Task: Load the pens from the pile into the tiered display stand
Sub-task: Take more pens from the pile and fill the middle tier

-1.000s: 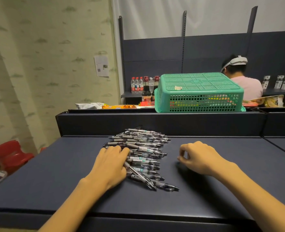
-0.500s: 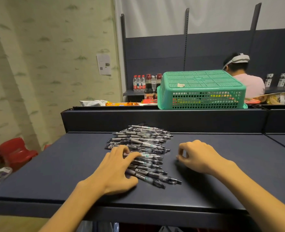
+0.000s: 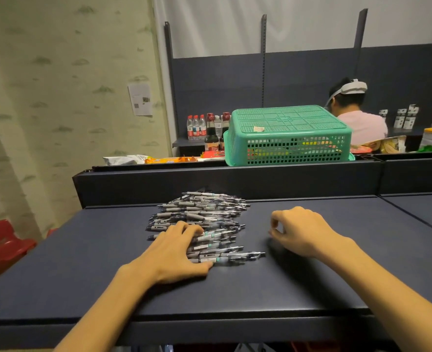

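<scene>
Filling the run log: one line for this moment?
left hand: resting on pile of grey-grip pens | right hand: curled, empty | display stand: unseen

Dark blue shelf top [image 3: 88,270] fills lower frame. Pile of pens [image 3: 204,219] at centre; left hand [image 3: 174,255] on its near edge, right hand [image 3: 301,232] beside.
</scene>
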Tool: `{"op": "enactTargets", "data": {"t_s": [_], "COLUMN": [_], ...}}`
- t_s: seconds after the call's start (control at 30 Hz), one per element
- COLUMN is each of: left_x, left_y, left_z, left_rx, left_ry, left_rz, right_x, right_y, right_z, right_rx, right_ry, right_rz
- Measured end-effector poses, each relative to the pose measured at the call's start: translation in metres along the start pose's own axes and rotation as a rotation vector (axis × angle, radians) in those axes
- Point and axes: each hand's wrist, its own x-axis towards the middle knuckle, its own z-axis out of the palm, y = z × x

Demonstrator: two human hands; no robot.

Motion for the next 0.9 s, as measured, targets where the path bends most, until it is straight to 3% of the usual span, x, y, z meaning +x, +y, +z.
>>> {"op": "enactTargets", "data": {"t_s": [0.2,0.67,0.9], "left_x": [0.019,0.049,0.038], "left_y": [0.009,0.017,0.024], "left_z": [-0.017,-0.021,-0.015], "left_rx": [0.074,0.155,0.118], "left_ry": [-0.179,-0.394,-0.310], "left_rz": [-0.004,-0.049,0.031], "right_x": [0.003,-0.007,-0.024], "right_y": [-0.008,-0.022,-0.022], "right_z": [0.000,-0.010,-0.013], "right_rx": [0.003,-0.012,-0.018], "right_ry": [0.010,0.014,0.034], "right_rz": [-0.009,0.044,0.108]}}
